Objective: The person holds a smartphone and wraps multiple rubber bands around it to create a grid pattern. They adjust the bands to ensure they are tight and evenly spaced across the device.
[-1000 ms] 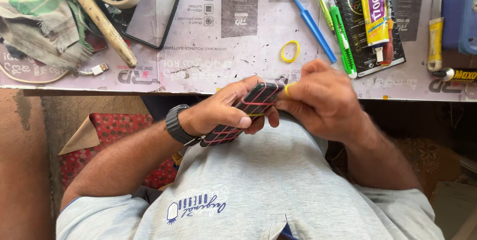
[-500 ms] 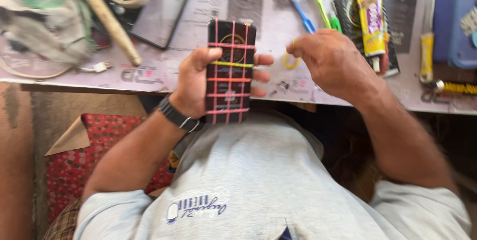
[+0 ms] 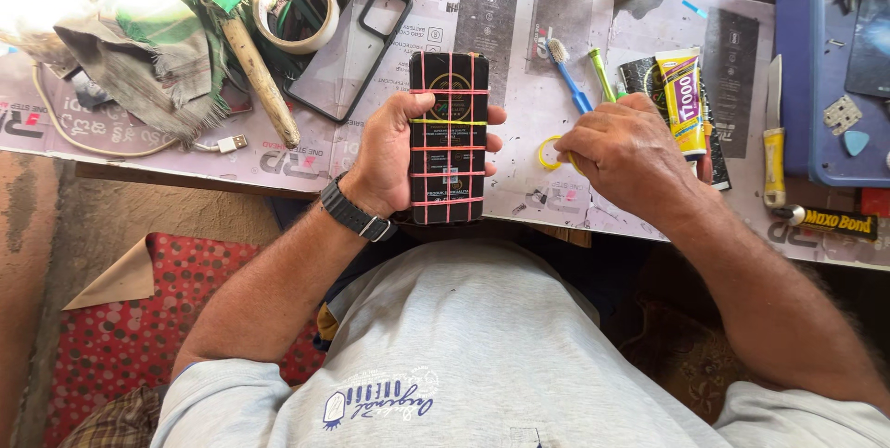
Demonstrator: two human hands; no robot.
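Currently the right hand [image 3: 623, 153] pinches the yellow rubber band [image 3: 549, 153] just right of the upright black rectangular phone [image 3: 449, 137], itself gripped by the left hand [image 3: 389, 156].

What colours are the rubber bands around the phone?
Mostly pink or red rubber bands, one yellow, on the black phone; head view.

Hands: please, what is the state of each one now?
Left hand: closed around black phone bound with rubber bands.
Right hand: fingers curled at yellow rubber band on table; grip cannot be told.
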